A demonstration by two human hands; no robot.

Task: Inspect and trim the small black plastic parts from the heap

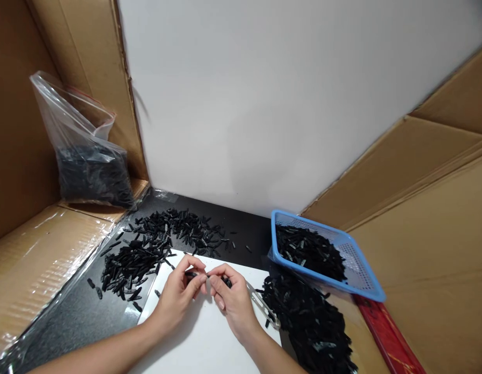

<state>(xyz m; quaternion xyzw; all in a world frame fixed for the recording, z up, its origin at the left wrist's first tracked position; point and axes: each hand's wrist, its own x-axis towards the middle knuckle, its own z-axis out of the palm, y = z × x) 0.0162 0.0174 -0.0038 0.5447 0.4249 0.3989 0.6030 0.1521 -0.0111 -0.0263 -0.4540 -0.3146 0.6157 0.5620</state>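
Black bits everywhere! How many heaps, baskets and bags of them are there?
Loose heaps of black bits: 2, left heap and right heap
Blue basket: 1
Clear bag: 1
Total: 4

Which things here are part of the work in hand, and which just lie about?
In use:
left hand
right hand
small black piece pinched between both
loose black pieces
blue basket
white sheet

Lying about:
plastic bag
metal strip
cardboard walls
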